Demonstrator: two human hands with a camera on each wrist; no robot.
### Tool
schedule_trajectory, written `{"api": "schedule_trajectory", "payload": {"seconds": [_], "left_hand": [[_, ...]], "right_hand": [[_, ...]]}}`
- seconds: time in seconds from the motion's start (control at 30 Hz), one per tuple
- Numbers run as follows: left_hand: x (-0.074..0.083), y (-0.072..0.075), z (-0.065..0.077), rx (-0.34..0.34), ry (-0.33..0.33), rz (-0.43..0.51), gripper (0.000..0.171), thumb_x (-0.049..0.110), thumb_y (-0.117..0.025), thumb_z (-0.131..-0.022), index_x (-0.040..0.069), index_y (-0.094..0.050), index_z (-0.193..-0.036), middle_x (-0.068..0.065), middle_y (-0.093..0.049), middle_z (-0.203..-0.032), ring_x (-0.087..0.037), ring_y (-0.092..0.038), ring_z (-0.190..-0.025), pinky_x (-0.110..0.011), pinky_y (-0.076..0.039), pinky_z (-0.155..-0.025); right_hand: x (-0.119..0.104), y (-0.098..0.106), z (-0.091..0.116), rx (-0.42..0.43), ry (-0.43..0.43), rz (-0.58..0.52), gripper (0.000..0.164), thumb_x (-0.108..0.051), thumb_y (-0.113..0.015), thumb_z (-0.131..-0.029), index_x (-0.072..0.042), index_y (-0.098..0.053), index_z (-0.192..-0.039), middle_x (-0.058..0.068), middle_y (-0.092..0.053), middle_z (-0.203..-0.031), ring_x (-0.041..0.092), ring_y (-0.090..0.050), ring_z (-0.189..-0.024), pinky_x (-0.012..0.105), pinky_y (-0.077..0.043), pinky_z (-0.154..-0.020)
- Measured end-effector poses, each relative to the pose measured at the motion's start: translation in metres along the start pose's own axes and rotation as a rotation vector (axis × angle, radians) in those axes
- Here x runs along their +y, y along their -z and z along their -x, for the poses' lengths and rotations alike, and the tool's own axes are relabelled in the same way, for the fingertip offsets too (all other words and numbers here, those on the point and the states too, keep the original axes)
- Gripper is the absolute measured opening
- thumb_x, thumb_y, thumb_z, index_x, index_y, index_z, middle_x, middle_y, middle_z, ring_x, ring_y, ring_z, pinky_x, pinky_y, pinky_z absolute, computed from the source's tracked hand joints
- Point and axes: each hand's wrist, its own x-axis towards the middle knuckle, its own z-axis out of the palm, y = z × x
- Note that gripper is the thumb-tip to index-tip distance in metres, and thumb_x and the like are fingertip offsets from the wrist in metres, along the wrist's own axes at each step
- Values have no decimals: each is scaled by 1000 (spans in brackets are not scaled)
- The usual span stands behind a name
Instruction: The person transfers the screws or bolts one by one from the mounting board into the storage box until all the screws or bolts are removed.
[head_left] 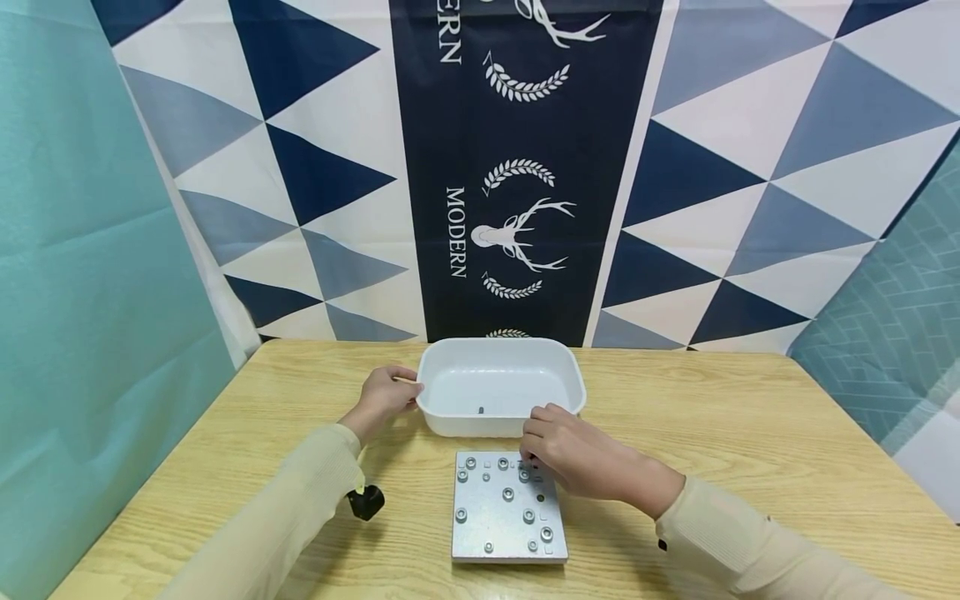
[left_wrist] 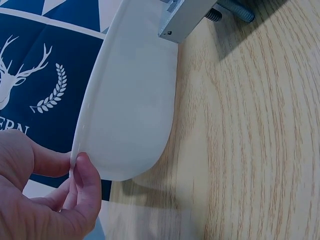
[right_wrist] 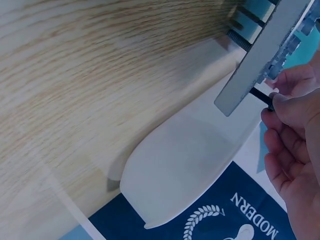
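A white plastic basin (head_left: 502, 426) stands on the table, with one small dark piece (head_left: 481, 410) inside. My left hand (head_left: 384, 396) pinches the basin's left rim between thumb and fingers. In front of the basin is a silver metal plate (head_left: 495, 523) fitted with several socket-head bolts (head_left: 508, 494); threaded bolt ends (left_wrist: 235, 10) stick out beneath it in the left wrist view. Over the plate's far right corner, my right hand (head_left: 566, 454) pinches a dark screw (right_wrist: 261, 97). Its shaft meets the plate's upper face; how deep it sits is hidden.
The wooden table (head_left: 697, 417) extends to both sides of the plate. A patterned cloth (head_left: 337, 167) hangs behind it, and a teal sheet (head_left: 112, 292) hangs at the left. A black wrist device (head_left: 366, 502) hangs under the left sleeve.
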Motion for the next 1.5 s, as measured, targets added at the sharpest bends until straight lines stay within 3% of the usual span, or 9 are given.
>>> {"api": "schedule_trajectory", "payload": {"seconds": [0.6,1.23,1.5], "left_hand": [[0,0,1,6,-8,-16,28,6,-60,-91,-1,-60,-119,-17,-61,-105,-14,-61,-78,-21,-58,-70],[2,-1,1,9,-7,-31,28,7,-61,-91,-1,-60,-118,-17,-62,-106,-15,-62,-79,-27,-60,-76],[1,-1,2,12,-6,-33,28,8,-60,-92,-1,-60,-119,-16,-61,-104,-14,-60,-78,-35,-59,-86]], "right_hand": [[-1,5,-2,29,-8,-8,17,-3,-76,-74,-13,-67,-83,-6,-63,-77,9,-49,-77,22,-42,-69],[3,10,-3,27,-9,16,14,-4,-75,-76,-14,-67,-84,-7,-64,-78,10,-50,-78,24,-44,-71],[5,14,-4,22,-20,4,14,-3,-73,-78,-13,-67,-84,-7,-63,-79,10,-49,-79,24,-43,-72]]}}
